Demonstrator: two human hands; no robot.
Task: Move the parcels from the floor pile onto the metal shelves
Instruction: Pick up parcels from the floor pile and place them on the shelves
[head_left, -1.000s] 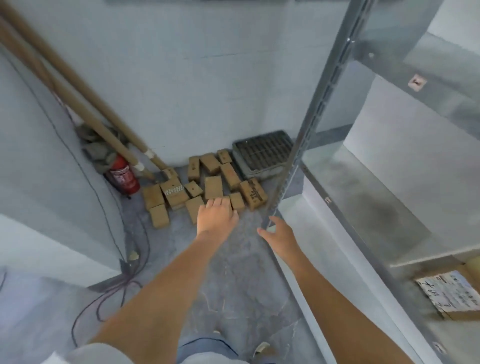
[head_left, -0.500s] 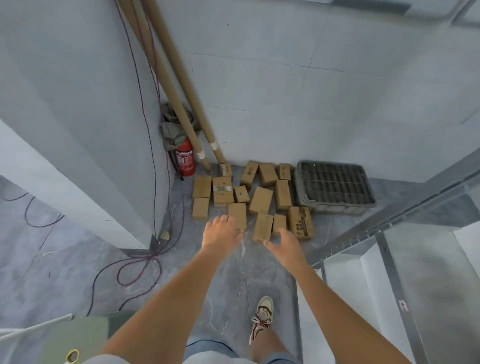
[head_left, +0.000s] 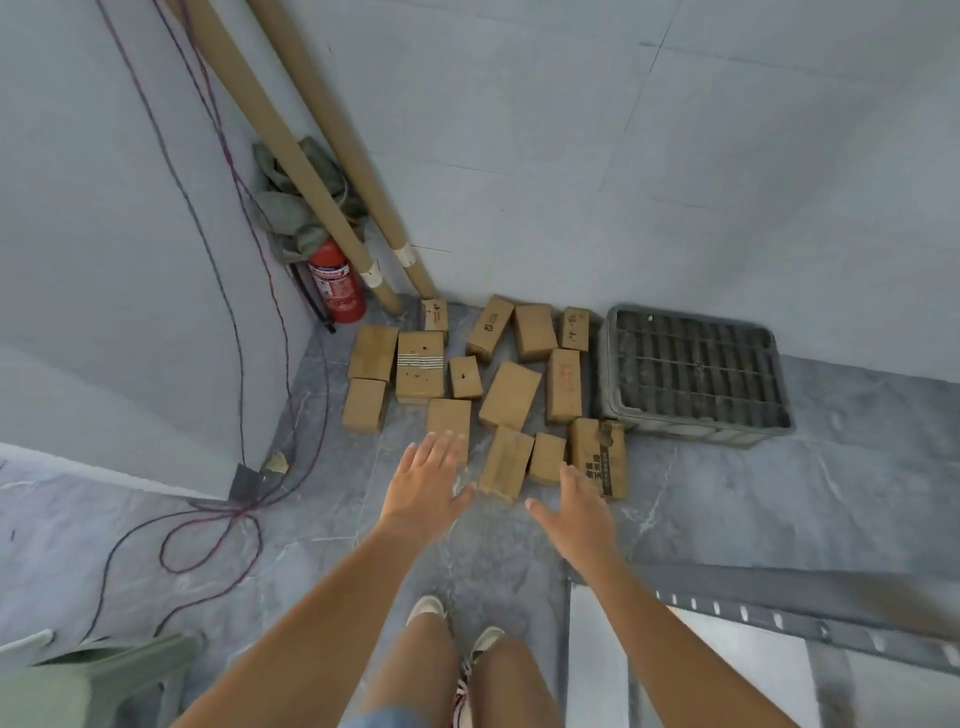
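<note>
Above the floor pile of parcels (head_left: 509, 395), the left hand (head_left: 423, 488) and right hand (head_left: 579, 512) reach out, both spread wide and holding nothing.

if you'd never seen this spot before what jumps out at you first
The scatter of brown cardboard parcels on the grey floor against the wall, with the left hand and right hand open, reaching toward its near edge. Next, the red fire extinguisher in the corner beneath two leaning cardboard tubes, and the dark grated crate right of the pile.
</note>
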